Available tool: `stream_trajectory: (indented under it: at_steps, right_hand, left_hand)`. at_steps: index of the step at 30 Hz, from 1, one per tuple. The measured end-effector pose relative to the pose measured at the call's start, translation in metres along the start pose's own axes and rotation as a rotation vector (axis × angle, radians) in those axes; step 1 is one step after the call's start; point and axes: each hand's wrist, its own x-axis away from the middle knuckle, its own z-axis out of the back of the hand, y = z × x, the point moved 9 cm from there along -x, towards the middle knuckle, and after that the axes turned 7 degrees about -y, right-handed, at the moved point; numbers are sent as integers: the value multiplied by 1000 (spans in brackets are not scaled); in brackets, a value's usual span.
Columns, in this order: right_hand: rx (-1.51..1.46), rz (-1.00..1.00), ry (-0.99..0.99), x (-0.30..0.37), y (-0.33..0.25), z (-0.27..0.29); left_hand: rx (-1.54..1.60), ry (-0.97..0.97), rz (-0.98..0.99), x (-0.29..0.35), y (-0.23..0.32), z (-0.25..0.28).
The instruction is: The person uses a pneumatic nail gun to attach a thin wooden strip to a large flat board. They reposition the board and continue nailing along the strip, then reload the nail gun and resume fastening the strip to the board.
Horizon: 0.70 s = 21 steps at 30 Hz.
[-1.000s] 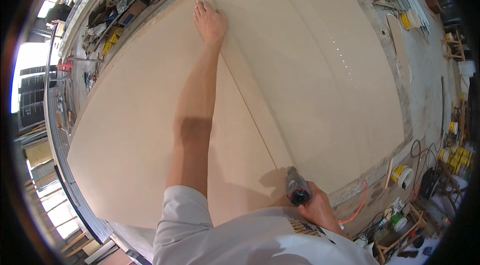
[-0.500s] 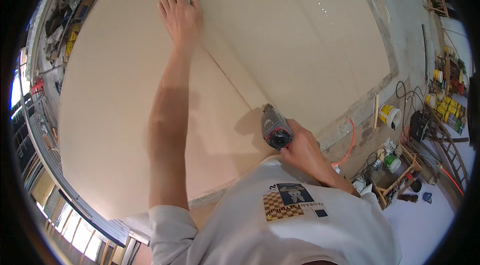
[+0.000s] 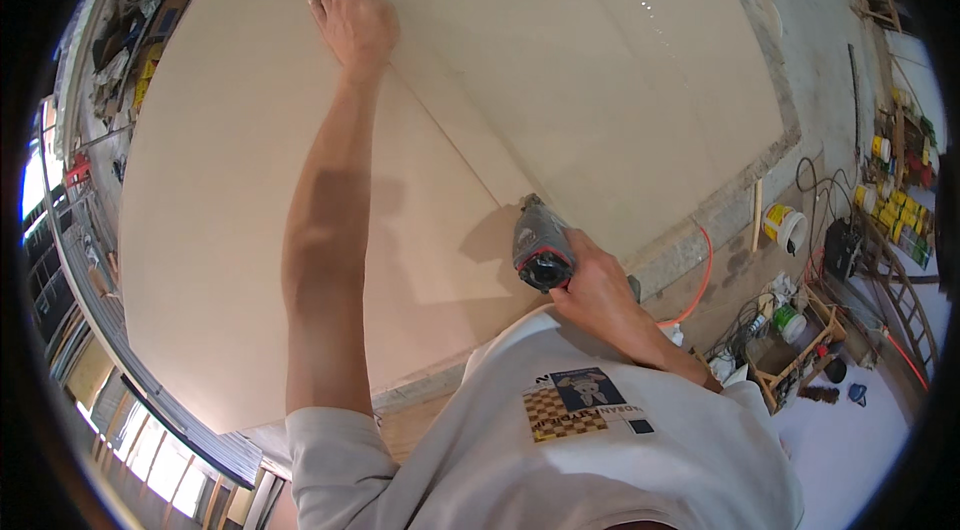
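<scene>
My right hand (image 3: 598,282) is wrapped around a grey-and-black air nail gun (image 3: 543,243) with a red ring near its rounded black end. The gun's nose points away from me and rests on or just over a large beige board (image 3: 250,220), close to a straight seam (image 3: 440,130) across it. Whether the nose touches the board I cannot tell. Farther off to the left, my left hand (image 3: 358,25) lies flat on the board beside that same seam, its fingers spread and holding nothing.
An orange hose (image 3: 708,270) runs by the board's right edge. White-and-yellow buckets (image 3: 790,227), cables and a wooden tool box (image 3: 795,360) lie on the floor at right. A shelf with clutter (image 3: 125,60) stands at far left. A row of small bright spots crosses the board.
The nail gun and my right hand have shifted slightly left and away from me. My left hand has slid a little to the left, still flat on the board.
</scene>
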Motion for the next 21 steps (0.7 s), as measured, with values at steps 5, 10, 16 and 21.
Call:
stream_trajectory:
  at_steps: [5, 10, 16, 21]
  right_hand:
    - [-30, 41, 79, 1, -1, 2]
    - [16, 49, 14, 0, 3, -2]
    - [43, 43, -1, 3, 2, -5]
    - [165, 67, -3, 3, 5, -21]
  left_hand:
    - [25, -29, 36, -1, -1, 0]
    - [47, 9, 18, 0, -1, 2]
    - [-9, 62, -44, 0, 1, 1]
    - [29, 40, -28, 0, 0, -4]
